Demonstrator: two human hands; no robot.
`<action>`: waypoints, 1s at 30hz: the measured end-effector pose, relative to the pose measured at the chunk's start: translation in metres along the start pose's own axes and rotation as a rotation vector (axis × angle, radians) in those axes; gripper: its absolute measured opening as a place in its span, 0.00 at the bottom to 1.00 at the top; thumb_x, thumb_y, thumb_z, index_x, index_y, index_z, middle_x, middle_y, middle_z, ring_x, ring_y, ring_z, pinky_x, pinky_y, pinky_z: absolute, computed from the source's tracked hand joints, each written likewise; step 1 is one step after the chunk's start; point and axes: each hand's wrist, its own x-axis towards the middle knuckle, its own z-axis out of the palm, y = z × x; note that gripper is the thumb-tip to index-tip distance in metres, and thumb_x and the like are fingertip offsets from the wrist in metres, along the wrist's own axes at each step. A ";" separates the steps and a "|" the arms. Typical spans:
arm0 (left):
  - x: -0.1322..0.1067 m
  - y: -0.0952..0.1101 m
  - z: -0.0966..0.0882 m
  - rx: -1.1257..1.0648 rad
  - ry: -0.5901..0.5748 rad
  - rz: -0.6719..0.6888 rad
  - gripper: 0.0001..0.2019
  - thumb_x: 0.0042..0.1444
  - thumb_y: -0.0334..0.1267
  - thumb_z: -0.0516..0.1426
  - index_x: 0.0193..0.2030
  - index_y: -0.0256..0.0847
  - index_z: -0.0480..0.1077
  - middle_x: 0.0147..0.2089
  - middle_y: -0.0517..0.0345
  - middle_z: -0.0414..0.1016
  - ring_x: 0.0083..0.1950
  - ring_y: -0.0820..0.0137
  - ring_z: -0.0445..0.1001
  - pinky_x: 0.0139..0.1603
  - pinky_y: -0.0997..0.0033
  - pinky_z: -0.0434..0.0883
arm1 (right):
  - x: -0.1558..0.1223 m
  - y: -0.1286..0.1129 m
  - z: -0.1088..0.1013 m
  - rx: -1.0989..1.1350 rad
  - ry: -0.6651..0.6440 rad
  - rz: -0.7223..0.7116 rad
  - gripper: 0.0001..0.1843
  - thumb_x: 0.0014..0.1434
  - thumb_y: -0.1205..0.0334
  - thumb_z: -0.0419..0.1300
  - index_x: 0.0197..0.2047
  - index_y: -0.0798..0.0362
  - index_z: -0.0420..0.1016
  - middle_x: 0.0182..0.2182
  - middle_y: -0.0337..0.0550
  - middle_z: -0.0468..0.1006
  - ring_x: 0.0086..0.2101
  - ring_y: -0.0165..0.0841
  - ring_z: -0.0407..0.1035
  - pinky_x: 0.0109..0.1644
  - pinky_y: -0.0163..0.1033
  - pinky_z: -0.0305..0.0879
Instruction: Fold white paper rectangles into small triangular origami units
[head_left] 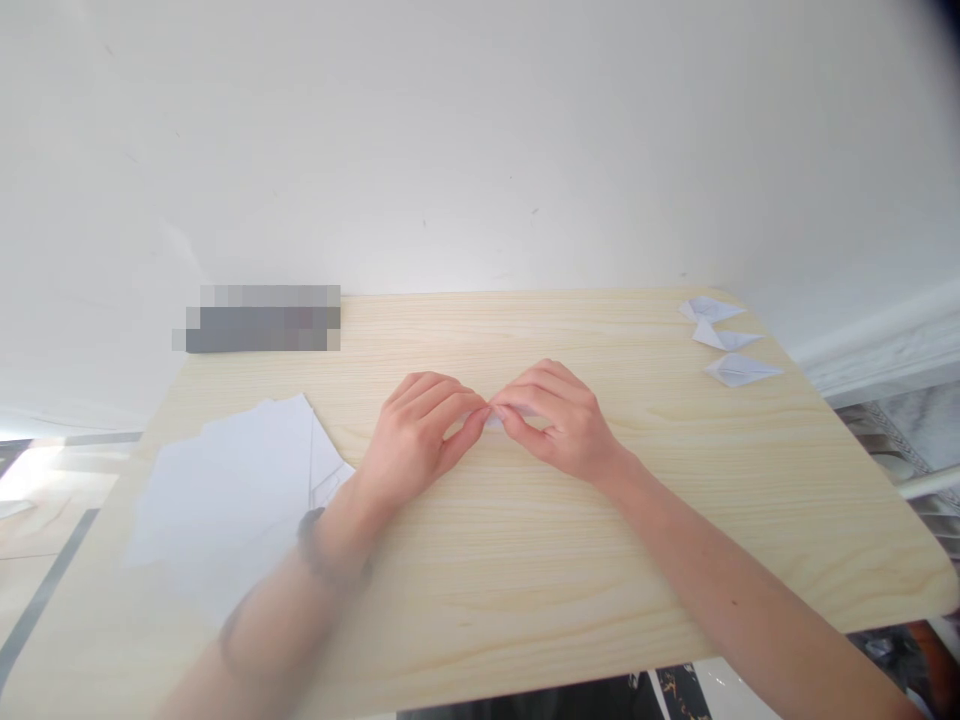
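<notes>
Over the middle of the wooden table, my left hand (pixel 420 430) and my right hand (pixel 559 415) meet at the fingertips. Both are closed in a pinch on a small piece of folded white paper (pixel 493 420). Only a sliver of it shows between and below the fingers, so its shape is mostly hidden. A stack of white paper sheets (pixel 232 490) lies loosely fanned to the left, partly behind my left forearm. At the far right rest three folded paper pieces with pointed ends, the nearest folded paper piece (pixel 742 370) lying flat.
The table (pixel 480 590) stands against a white wall (pixel 480 150). A dark, pixelated block (pixel 262 325) sits at its back left corner. Beyond the table's right edge is a pale rail (pixel 930 485). Below the front edge, a black patterned surface (pixel 600 695) shows.
</notes>
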 end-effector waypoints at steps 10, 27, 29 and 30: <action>0.000 -0.002 -0.002 -0.057 -0.024 -0.097 0.05 0.58 0.34 0.54 0.33 0.40 0.71 0.32 0.57 0.74 0.36 0.69 0.70 0.45 0.64 0.65 | 0.000 0.012 -0.009 0.016 -0.132 0.039 0.06 0.57 0.66 0.54 0.29 0.52 0.69 0.26 0.39 0.73 0.30 0.30 0.64 0.37 0.38 0.62; -0.001 -0.014 -0.005 -0.048 0.103 -0.266 0.05 0.57 0.37 0.56 0.32 0.39 0.72 0.31 0.58 0.75 0.34 0.70 0.70 0.38 0.68 0.66 | -0.008 0.036 -0.027 0.225 -0.184 0.509 0.13 0.61 0.59 0.51 0.38 0.54 0.75 0.28 0.40 0.75 0.27 0.28 0.68 0.32 0.33 0.62; 0.000 -0.014 -0.003 -0.008 0.129 -0.136 0.03 0.56 0.34 0.57 0.34 0.40 0.72 0.32 0.57 0.75 0.35 0.70 0.71 0.40 0.67 0.66 | -0.007 0.026 -0.019 0.360 -0.191 0.596 0.19 0.63 0.54 0.48 0.48 0.54 0.71 0.28 0.41 0.77 0.25 0.27 0.68 0.31 0.34 0.64; 0.000 -0.013 -0.002 0.007 0.141 -0.084 0.03 0.56 0.33 0.57 0.36 0.41 0.72 0.33 0.57 0.76 0.36 0.70 0.71 0.41 0.67 0.67 | -0.007 0.021 -0.015 0.431 -0.203 0.630 0.21 0.63 0.52 0.47 0.53 0.54 0.68 0.27 0.41 0.77 0.25 0.28 0.69 0.30 0.34 0.64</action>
